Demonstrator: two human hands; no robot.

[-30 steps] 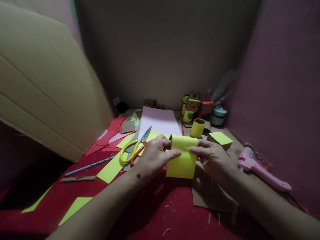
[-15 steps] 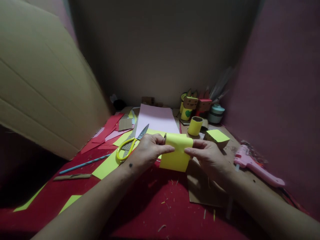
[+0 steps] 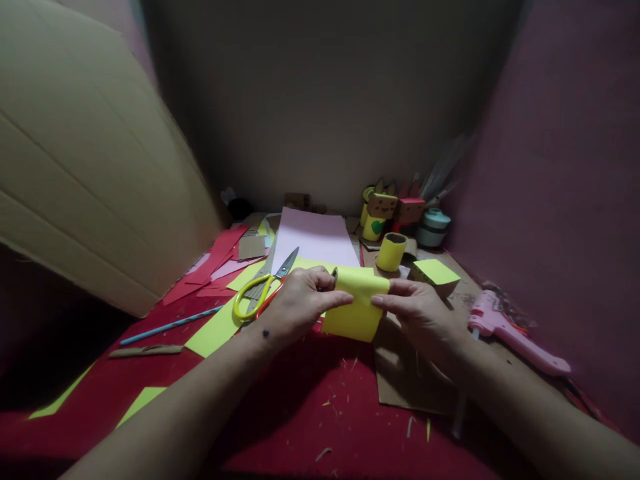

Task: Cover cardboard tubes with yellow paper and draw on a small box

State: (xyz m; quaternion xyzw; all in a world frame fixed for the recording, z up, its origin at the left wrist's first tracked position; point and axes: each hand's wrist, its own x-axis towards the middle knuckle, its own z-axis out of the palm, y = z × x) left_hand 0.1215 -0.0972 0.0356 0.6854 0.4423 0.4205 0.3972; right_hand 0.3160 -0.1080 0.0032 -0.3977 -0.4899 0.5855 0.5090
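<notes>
Both hands hold a cardboard tube partly wrapped in a sheet of yellow paper [image 3: 357, 317], whose lower flap hangs loose. My left hand [image 3: 310, 300] closes on the tube's left end, thumb pressed over the paper. At the other end, my right hand [image 3: 420, 307] pinches the tube, its thumb on the paper and fingers partly hidden behind. Scissors [image 3: 257, 293] with yellow and red handles lie just left of my left hand. Behind my right hand stands a short yellow-covered tube [image 3: 391, 252].
A pink glue gun [image 3: 515, 337] lies at the right. Lilac paper [image 3: 315, 237] lies behind my hands, red paper strips [image 3: 215, 263] and a blue stick [image 3: 170, 325] at left. Small cardboard figures [image 3: 383, 207] stand at the back. A large cardboard panel [image 3: 100, 153] leans at left.
The tube and both hands have shifted very slightly right. The loose paper flap looks a little shorter, as the tube has turned a bit. Other things stay where they were.
</notes>
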